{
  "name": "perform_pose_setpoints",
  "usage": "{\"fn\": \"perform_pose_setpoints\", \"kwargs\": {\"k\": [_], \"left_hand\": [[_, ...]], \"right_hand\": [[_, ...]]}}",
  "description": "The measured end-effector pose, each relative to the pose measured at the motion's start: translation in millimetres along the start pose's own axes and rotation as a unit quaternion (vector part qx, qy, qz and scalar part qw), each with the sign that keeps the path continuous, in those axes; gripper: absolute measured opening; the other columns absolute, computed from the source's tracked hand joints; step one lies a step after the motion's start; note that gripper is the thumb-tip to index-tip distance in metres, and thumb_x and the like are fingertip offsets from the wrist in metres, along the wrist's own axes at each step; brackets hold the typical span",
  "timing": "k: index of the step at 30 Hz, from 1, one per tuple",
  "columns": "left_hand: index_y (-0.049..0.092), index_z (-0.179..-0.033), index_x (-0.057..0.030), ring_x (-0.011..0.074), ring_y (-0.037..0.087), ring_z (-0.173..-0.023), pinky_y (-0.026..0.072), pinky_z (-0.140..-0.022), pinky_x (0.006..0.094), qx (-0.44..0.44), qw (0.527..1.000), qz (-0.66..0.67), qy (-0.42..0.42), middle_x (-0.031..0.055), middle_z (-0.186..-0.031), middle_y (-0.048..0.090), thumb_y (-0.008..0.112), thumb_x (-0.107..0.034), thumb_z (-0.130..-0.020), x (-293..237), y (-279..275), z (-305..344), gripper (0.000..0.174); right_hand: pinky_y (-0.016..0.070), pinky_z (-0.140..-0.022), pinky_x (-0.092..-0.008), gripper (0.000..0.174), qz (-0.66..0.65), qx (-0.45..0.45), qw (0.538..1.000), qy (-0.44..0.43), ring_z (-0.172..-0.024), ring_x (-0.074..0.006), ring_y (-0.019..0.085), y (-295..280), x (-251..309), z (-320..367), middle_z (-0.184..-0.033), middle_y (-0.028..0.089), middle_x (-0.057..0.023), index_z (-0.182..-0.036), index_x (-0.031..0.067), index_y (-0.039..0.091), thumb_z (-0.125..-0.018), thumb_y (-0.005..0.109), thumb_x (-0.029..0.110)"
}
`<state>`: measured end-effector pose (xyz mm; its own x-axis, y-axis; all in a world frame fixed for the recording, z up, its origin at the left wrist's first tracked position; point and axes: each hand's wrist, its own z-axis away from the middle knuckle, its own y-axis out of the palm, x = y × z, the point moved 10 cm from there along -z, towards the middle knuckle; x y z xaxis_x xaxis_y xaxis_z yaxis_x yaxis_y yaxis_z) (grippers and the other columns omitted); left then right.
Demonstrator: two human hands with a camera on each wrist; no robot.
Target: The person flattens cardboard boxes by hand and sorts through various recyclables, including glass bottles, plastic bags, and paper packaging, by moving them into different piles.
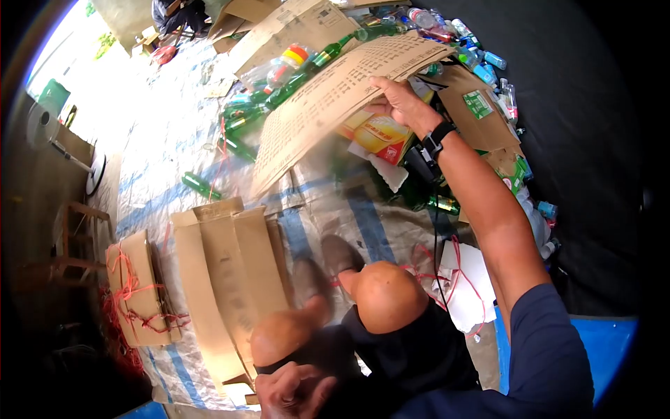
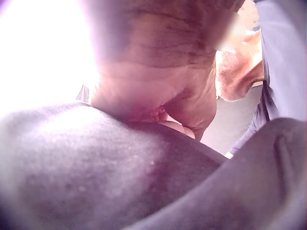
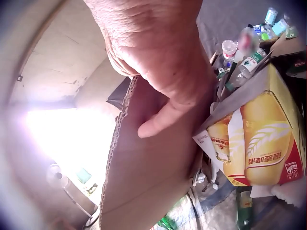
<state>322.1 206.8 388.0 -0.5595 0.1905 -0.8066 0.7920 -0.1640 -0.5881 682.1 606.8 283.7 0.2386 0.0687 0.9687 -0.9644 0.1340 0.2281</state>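
My right hand (image 1: 399, 103) grips a flat brown cardboard sheet (image 1: 328, 98) by its edge, thumb on one face. Rows of printed marks cover the face seen in the head view, and the sheet is tilted above the floor. In the right wrist view its corrugated edge (image 3: 115, 139) runs beside the fingers. A yellow printed beer carton (image 3: 259, 139) stands close by the right hand. My left hand (image 1: 293, 390) lies by my left knee with loosely bent fingers and holds nothing; the left wrist view shows it against dark trouser cloth (image 2: 96, 163).
Green glass bottles (image 1: 244, 115) and plastic bottles (image 1: 481, 70) are piled ahead and to the right. A folded cardboard box (image 1: 227, 279) lies left of my feet, next to a cardboard bundle (image 1: 136, 290) tied with red string. A fan (image 1: 45, 126) stands left; another person (image 1: 183, 15) sits far back.
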Motion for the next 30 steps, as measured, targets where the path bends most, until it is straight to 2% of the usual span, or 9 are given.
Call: {"fn": "perform_pose_setpoints", "kwargs": {"k": [5,8,9,13,16,24,26,28,30], "left_hand": [[0.066,-0.083,-0.0043,0.0166,0.058,-0.051,0.0445,-0.049,0.0283,-0.006,1.0,0.018,-0.02,0.0073,-0.066,0.06,0.085,-0.007,-0.076,3,-1,0,0.02],[0.066,-0.083,-0.0039,0.0154,0.058,-0.051,0.0443,-0.049,0.0275,-0.004,0.999,0.031,-0.016,0.0067,-0.065,0.06,0.085,-0.006,-0.076,5,2,1,0.02],[0.066,-0.083,-0.0037,0.0148,0.058,-0.051,0.0442,-0.049,0.0272,-0.003,0.999,0.042,-0.015,0.0063,-0.065,0.059,0.085,-0.006,-0.077,5,2,1,0.019],[0.067,-0.083,-0.0039,0.0129,0.057,-0.051,0.0433,-0.048,0.0269,0.0,0.999,0.043,-0.019,0.0053,-0.064,0.058,0.085,-0.007,-0.077,8,-1,2,0.02],[0.067,-0.083,-0.0046,0.0134,0.057,-0.05,0.043,-0.047,0.0277,-0.01,0.999,0.04,-0.024,0.0048,-0.064,0.057,0.086,-0.007,-0.076,14,-1,4,0.02],[0.067,-0.083,-0.0058,0.0168,0.057,-0.05,0.0427,-0.046,0.0297,0.006,1.0,0.019,-0.006,0.0054,-0.064,0.056,0.087,-0.008,-0.074,6,-1,-2,0.022],[0.067,-0.083,-0.0059,0.0169,0.057,-0.05,0.0427,-0.046,0.0299,0.001,1.0,0.017,-0.014,0.0056,-0.064,0.057,0.087,-0.008,-0.074,7,-3,-1,0.022],[0.067,-0.083,-0.0059,0.0168,0.057,-0.049,0.0426,-0.046,0.03,-0.004,0.999,0.032,-0.021,0.0056,-0.064,0.057,0.087,-0.008,-0.074,10,-6,1,0.022],[0.067,-0.083,-0.006,0.0168,0.056,-0.049,0.0425,-0.046,0.0299,-0.009,0.999,0.034,-0.027,0.0056,-0.064,0.057,0.087,-0.008,-0.074,14,-8,3,0.022]], "right_hand": [[0.0625,-0.082,-0.0457,0.038,-0.002,0.008,0.999,0.04,-0.096,-0.0289,0.072,18,-21,7,-0.113,0.069,-0.018,-0.121,0.0036,0.06,-0.093,0.071,0.026],[0.0624,-0.082,-0.0463,0.04,-0.007,0.033,0.998,0.046,-0.096,-0.0296,0.072,47,-44,23,-0.113,0.069,-0.0196,-0.124,0.0032,0.056,-0.093,0.07,0.024],[0.0628,-0.081,-0.0469,0.043,-0.052,0.027,0.998,0.038,-0.096,-0.0296,0.072,52,-49,29,-0.115,0.068,-0.0188,-0.129,0.0028,0.052,-0.093,0.068,0.022],[0.0644,-0.077,-0.0452,0.044,-0.058,-0.028,0.998,0.018,-0.102,-0.0279,0.07,54,-56,26,-0.119,0.067,-0.0154,-0.13,0.0027,0.05,-0.091,0.065,0.015],[0.0647,-0.076,-0.0445,0.041,-0.034,-0.041,0.998,-0.035,-0.105,-0.0266,0.069,59,-41,19,-0.12,0.066,-0.0141,-0.129,0.0026,0.051,-0.09,0.064,0.012],[0.0648,-0.078,-0.044,0.03,-0.028,0.012,0.998,-0.051,-0.098,-0.0264,0.072,93,-4,-24,-0.11,0.07,-0.0143,-0.117,0.0006,0.058,-0.089,0.062,0.009],[0.0644,-0.081,-0.0455,0.028,-0.008,0.007,0.999,-0.041,-0.096,-0.0289,0.073,103,4,-33,-0.109,0.07,-0.0159,-0.116,-0.0004,0.059,-0.09,0.061,0.009],[0.0635,-0.084,-0.0467,0.03,-0.02,0.021,0.999,-0.029,-0.097,-0.0326,0.072,112,8,-43,-0.111,0.069,-0.0184,-0.117,-0.0004,0.058,-0.09,0.064,0.011],[0.0612,-0.089,-0.0473,0.047,-0.005,0.088,0.996,-0.006,-0.105,-0.0367,0.068,125,14,-41,-0.117,0.063,-0.0241,-0.122,-0.0019,0.056,-0.088,0.076,0.024]]}}
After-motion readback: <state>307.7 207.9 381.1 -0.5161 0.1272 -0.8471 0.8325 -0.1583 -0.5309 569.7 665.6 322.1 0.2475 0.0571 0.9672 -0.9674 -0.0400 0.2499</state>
